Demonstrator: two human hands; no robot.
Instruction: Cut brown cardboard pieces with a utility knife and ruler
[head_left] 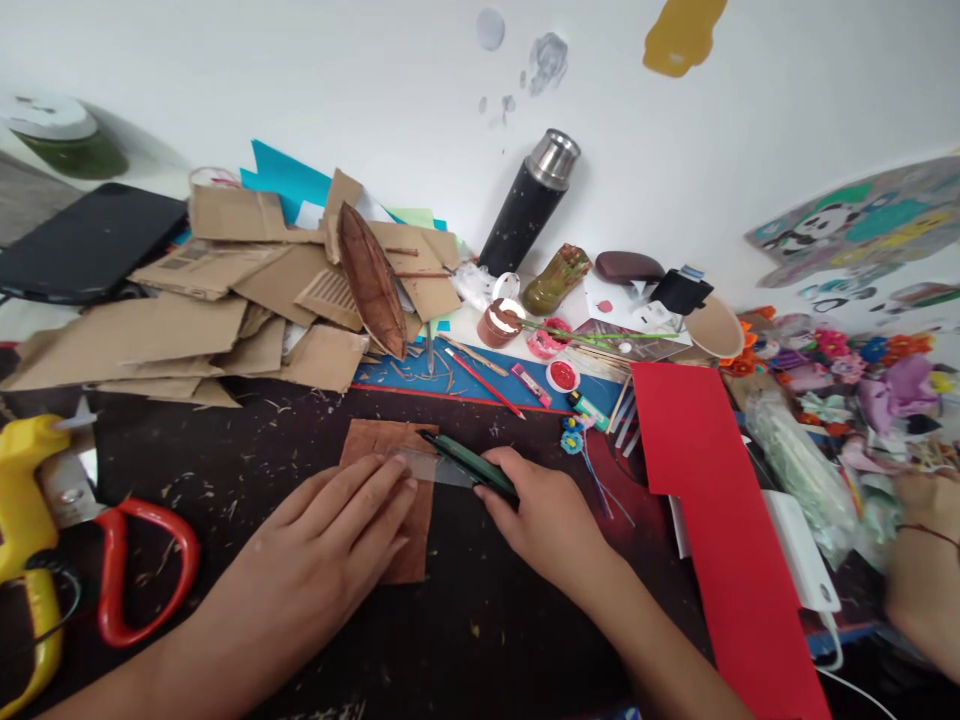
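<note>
A rectangular piece of brown-painted cardboard [411, 560] lies on the dark tabletop in front of me. A clear plastic ruler [448, 471] rests slantwise across it. My left hand [334, 530] lies flat over both, fingers stretched out and fingertips on the ruler. In my right hand [544, 515] is a dark green utility knife [469, 458], gripped between thumb and fingers. Its black front end points left, over the upper part of the cardboard beside the ruler. Whether its blade touches the cardboard I cannot tell.
Red-handled scissors [191, 545] and a yellow glue gun [26, 490] lie at left. Cardboard scraps [180, 330] and a brown boat-shaped piece [367, 280] are behind. A black flask [525, 205], paint pots [501, 325] and red card [697, 480] stand or lie around. Another person's arm [926, 560] is at right.
</note>
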